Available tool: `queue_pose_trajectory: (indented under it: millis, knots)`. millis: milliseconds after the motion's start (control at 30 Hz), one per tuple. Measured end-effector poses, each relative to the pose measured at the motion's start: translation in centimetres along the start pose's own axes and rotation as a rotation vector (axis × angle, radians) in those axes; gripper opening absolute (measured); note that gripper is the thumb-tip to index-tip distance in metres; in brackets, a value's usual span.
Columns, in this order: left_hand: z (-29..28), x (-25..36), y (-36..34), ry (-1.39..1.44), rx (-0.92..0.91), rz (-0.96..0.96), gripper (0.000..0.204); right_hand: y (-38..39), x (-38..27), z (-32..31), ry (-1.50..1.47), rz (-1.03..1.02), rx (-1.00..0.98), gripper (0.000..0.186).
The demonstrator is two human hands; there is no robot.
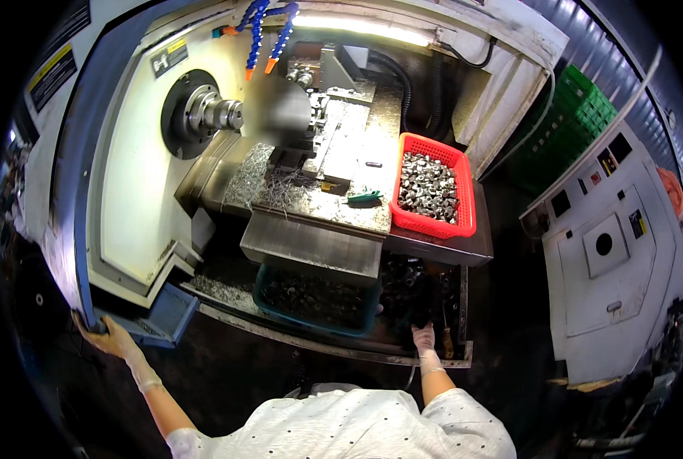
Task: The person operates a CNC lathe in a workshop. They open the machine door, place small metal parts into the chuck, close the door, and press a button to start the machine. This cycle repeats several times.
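Note:
My left hand (113, 341), in a thin pale glove, is at the lower end of the lathe's blue-edged frame (83, 294). Its fingers and thumb are apart, and it holds nothing that I can see. My right hand (424, 336), gloved too, reaches down to the right part of the low tray (341, 350) at the machine's front. Its fingertips are lost in the dark there, so any grip is hidden. Beside it stands a tool with a yellowish handle (448, 344). Dark metal parts (406, 279) lie just beyond that hand.
The lathe chuck (203, 111) faces a blurred patch over the tool slide. A red basket (470, 206) of small metal parts sits right of the chip-strewn bed (349, 210). Below is a teal bin (334, 330). Blue coolant hoses (257, 34) hang above; a white cabinet (617, 268) stands right.

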State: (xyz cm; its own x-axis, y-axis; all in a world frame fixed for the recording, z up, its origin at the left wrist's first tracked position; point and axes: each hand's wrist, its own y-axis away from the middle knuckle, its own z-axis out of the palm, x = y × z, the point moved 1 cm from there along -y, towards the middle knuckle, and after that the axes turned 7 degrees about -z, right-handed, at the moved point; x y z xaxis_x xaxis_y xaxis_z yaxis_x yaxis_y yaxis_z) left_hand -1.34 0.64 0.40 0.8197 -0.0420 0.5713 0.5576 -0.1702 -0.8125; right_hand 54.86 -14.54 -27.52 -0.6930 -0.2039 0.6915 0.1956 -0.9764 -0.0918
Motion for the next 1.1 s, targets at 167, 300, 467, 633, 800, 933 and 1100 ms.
queue_pose_trajectory:
  millis: [167, 300, 467, 633, 800, 933, 1100]
  knots:
    - [-0.3, 1.2, -0.1, 0.024, -0.008, -0.036, 0.051, -0.1, 2.9, 2.7, 1.829, -0.968, 1.074, 0.027]
    - [-0.7, 1.7, -0.1, 0.08, 0.002, -0.037, 0.052, -0.8, 12.2, 7.9, 1.587, -0.95, 0.281, 0.037]
    - [-0.4, 1.3, 0.3, 0.113, -0.008, -0.037, 0.052, -13.3, 21.1, 7.7, 1.627, -0.411, -0.015, 0.04]
    - [-0.3, 1.2, 0.1, 0.11, -0.043, -0.019, 0.052, -32.1, 31.1, 2.3, 1.432, -0.046, 0.206, 0.017]
    - [-0.4, 0.3, 0.3, 0.127, -0.067, 0.021, 0.055, -43.3, 34.7, 0.2, 1.455, -0.555, 0.275, 0.008]
    - [0.0, 0.2, 0.3, 0.142, -0.024, 0.051, 0.054, -46.3, 33.4, -2.1, 1.651, -1.036, 0.303, 0.011]
    - [-0.2, 0.0, 0.4, 0.128, -0.023, 0.06, 0.054, -46.7, 32.8, -3.1, 1.605, -0.841, -0.013, 0.003]
